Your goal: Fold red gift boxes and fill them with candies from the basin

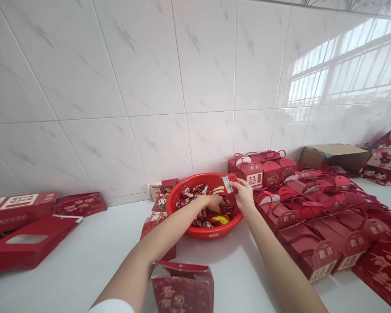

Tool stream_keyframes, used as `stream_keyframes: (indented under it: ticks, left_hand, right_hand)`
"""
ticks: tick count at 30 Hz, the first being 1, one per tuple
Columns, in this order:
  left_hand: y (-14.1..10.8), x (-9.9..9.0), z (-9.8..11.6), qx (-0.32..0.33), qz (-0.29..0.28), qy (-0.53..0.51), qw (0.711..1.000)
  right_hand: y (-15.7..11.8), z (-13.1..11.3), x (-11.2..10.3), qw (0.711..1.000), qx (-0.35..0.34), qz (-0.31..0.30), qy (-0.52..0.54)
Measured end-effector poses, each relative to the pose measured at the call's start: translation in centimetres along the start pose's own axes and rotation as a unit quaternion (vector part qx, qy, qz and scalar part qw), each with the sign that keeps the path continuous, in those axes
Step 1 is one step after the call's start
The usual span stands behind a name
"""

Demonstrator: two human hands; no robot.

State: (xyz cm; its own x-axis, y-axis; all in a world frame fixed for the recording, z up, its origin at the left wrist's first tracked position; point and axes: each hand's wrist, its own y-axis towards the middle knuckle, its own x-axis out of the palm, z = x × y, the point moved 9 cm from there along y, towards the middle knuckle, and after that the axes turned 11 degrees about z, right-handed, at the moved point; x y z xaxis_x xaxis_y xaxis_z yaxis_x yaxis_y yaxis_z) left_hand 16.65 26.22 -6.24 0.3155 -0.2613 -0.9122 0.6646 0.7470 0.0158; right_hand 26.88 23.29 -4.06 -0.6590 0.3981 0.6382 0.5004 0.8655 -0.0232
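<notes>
A round red plastic basin (211, 234) stands against the wall, filled with wrapped candies (195, 191), mostly red and brown, with a bright yellow wrapped piece (220, 219) near the front. My left hand (214, 203) reaches down into the basin, its fingers bent together among the candies. What they hold, if anything, is hidden. At the basin's right rim, my right hand (243, 194) grips a small red packet (227, 184) with a white printed label, thumb on top. An upright dark red gift box (182, 289) with its top open stands in front, beside my left forearm.
Several red gift boxes with cord handles (313, 234) crowd the counter (94, 256) on the right. Behind them sits a brown cardboard box (337, 152). Flatter red boxes (29, 243) lie at left. Printed boxes (159, 208) sit just left of the basin. A tiled wall (156, 143) closes the back.
</notes>
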Motion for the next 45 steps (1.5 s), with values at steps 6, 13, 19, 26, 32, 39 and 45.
stream_keyframes:
  ticks: [6,13,19,26,32,39,45]
  left_hand:
    - [-2.2,-3.2,-1.5,-0.024,0.023,-0.082,0.996]
    - [-6.2,-7.0,-2.6,-0.040,0.136,-0.192,0.971]
    - [-8.6,-8.5,-4.2,-0.066,0.212,-0.245,0.944]
    - [-9.2,-9.1,-4.3,-0.043,0.282,-0.253,0.924]
    - [-10.1,-9.5,-1.2,0.016,0.279,-0.221,0.935]
    - [-14.1,-11.7,2.8,0.060,0.300,-0.168,0.937]
    - [-19.7,-14.8,4.0,0.058,0.391,-0.317,0.862]
  right_hand:
    - [0.6,0.4,-0.1,1.000,0.002,-0.003,0.000]
    - [0.5,1.2,0.3,0.999,0.027,-0.025,-0.014]
    - [0.0,1.4,0.5,0.998,0.049,-0.036,-0.024]
    - [-0.9,1.4,1.3,0.994,0.067,-0.078,-0.045]
    - [-1.9,1.9,2.1,0.986,0.098,-0.110,-0.084]
    - [-5.0,0.0,4.4,0.976,0.106,-0.171,-0.082]
    - [-11.1,-3.8,7.1,0.961,0.092,-0.251,-0.078]
